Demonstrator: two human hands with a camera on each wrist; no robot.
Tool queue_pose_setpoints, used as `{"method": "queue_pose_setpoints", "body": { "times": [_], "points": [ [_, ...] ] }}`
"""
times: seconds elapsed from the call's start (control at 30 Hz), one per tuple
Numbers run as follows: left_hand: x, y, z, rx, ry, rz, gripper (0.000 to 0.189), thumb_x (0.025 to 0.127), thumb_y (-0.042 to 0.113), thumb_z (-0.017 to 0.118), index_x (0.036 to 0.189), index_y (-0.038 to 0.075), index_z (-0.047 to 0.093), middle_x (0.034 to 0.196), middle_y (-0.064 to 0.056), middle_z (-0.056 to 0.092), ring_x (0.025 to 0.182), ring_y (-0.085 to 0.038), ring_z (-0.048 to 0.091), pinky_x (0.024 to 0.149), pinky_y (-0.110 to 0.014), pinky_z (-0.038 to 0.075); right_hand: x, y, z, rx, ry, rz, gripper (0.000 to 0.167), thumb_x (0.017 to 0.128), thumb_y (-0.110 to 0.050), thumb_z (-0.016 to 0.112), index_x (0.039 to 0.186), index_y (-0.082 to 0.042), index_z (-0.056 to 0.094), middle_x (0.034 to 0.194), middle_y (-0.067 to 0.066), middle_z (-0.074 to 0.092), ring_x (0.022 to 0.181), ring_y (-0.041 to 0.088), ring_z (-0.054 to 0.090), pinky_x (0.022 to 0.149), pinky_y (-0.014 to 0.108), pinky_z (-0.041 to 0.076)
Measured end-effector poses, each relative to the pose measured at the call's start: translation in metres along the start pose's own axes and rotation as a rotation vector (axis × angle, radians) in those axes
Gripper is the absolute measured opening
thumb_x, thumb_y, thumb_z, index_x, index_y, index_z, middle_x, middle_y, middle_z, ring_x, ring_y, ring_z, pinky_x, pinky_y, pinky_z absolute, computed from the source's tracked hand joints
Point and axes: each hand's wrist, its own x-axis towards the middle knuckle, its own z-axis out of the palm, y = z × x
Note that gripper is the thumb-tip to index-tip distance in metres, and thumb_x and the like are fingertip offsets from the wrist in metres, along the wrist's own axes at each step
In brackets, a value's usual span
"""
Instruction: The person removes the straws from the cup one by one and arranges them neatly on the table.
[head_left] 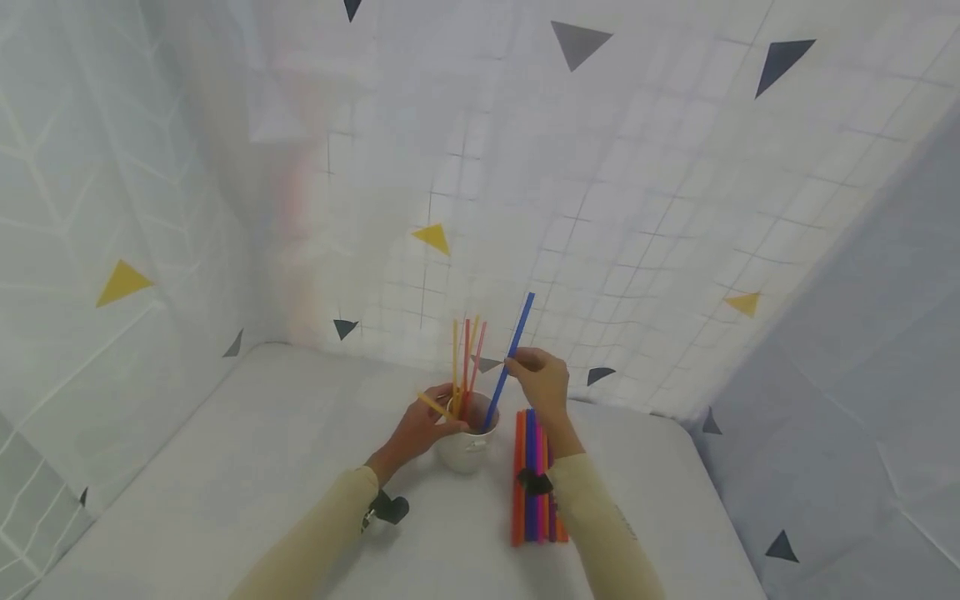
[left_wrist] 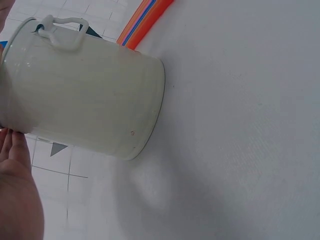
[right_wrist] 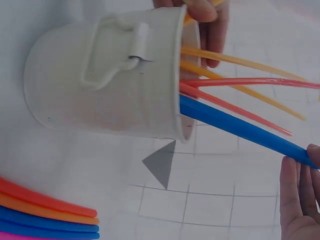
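Observation:
A small white pail [head_left: 459,458] with a loop handle [right_wrist: 92,60] on its side stands upright on the table. My left hand [head_left: 414,429] holds it near the rim, thumb and fingers on opposite sides. Thin yellow and red straws [right_wrist: 250,81] stand in the pail, and one orange straw [head_left: 431,403] leans out over my left hand. My right hand [head_left: 546,385] pinches a thicker blue straw [head_left: 521,325] between thumb and fingers. That straw slants, its lower end inside the pail's mouth [right_wrist: 187,130]. How deep it reaches is hidden.
A row of thick straws [head_left: 519,508] in red, orange, blue and pink lies right of the pail, partly under my right forearm. The white table [head_left: 187,483] meets a patterned sheet [head_left: 510,167] at the back, with more sheeting on both sides.

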Motion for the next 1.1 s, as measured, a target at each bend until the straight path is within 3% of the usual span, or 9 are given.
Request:
{"method": "queue_pose_setpoints", "body": {
  "times": [0.23, 0.5, 0.63, 0.93, 1.1],
  "points": [
    [-0.006, 0.013, -0.004, 0.010, -0.011, -0.005, 0.068, 0.085, 0.014, 0.077, 0.142, -0.001, 0.044, 0.142, -0.020, 0.046, 0.133, -0.037, 0.044, 0.104, -0.045, 0.041, 0.006, 0.002, -0.017, 0.062, 0.028, 0.015, 0.025, 0.085, -0.017, 0.078, 0.105, -0.005, 0.072, 0.098, 0.011, 0.072, 0.082, 0.020, 0.072, 0.080, 0.029, 0.058],
    [-0.006, 0.013, -0.003, 0.021, 0.003, -0.020, 0.068, 0.085, 0.015, 0.077, 0.142, -0.001, 0.044, 0.142, -0.020, 0.046, 0.133, -0.036, 0.044, 0.105, -0.047, 0.040, 0.002, 0.010, -0.045, 0.152, 0.015, 0.065, 0.036, 0.087, -0.021, 0.076, 0.116, -0.002, 0.067, 0.106, 0.016, 0.070, 0.091, 0.026, 0.071, 0.099, 0.041, 0.049],
    [-0.005, 0.013, -0.002, 0.029, 0.007, -0.021, 0.067, 0.085, 0.015, 0.077, 0.141, 0.000, 0.044, 0.142, -0.019, 0.047, 0.132, -0.035, 0.046, 0.104, -0.046, 0.041, 0.001, 0.017, -0.060, 0.174, 0.024, 0.090, 0.042, 0.088, -0.023, 0.075, 0.121, 0.000, 0.063, 0.111, 0.018, 0.067, 0.095, 0.026, 0.070, 0.102, 0.043, 0.046],
    [-0.005, 0.014, -0.004, 0.017, -0.003, -0.016, 0.072, 0.083, 0.025, 0.079, 0.141, 0.000, 0.045, 0.141, -0.020, 0.048, 0.131, -0.034, 0.047, 0.104, -0.044, 0.041, -0.008, 0.045, -0.077, 0.171, 0.061, 0.142, 0.036, 0.091, -0.012, 0.070, 0.121, 0.005, 0.061, 0.110, 0.022, 0.064, 0.092, 0.024, 0.070, 0.083, 0.026, 0.056],
    [-0.005, 0.016, -0.005, 0.018, -0.010, -0.035, 0.072, 0.083, 0.027, 0.078, 0.142, 0.001, 0.045, 0.141, -0.020, 0.047, 0.132, -0.034, 0.045, 0.104, -0.043, 0.041, -0.014, 0.062, -0.082, 0.148, 0.080, 0.191, 0.033, 0.092, -0.011, 0.069, 0.119, 0.006, 0.062, 0.111, 0.022, 0.063, 0.097, 0.028, 0.068, 0.080, 0.026, 0.057]
  ]
}}
